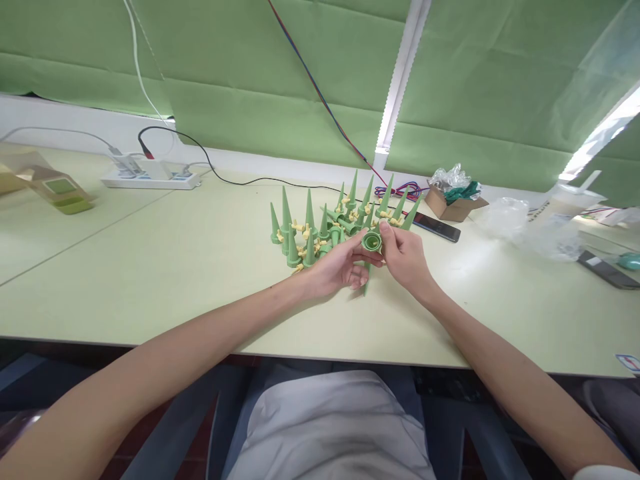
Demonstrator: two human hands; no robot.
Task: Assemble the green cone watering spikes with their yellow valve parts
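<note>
Between my hands is a green plastic cone-shaped spike [371, 241], its round hollow end turned up toward me and its tip pointing down. My left hand [345, 265] is wrapped round the spike's body from the left. At the rim, the thumb and fingers of my right hand [401, 252] are pinched together; whatever they hold is hidden. Just behind my hands stand several more green spikes [291, 250], some upright and some lying down, with small yellow valve-like pieces [306, 232] on or among them.
A phone [436, 227] lies right of the spikes, near a small cardboard box [456, 203] holding plastic and green material. Farther right are a lidded cup [565, 200] and another dark phone-like device [609, 269]. A power strip [150, 179] with cables lies at the back left.
</note>
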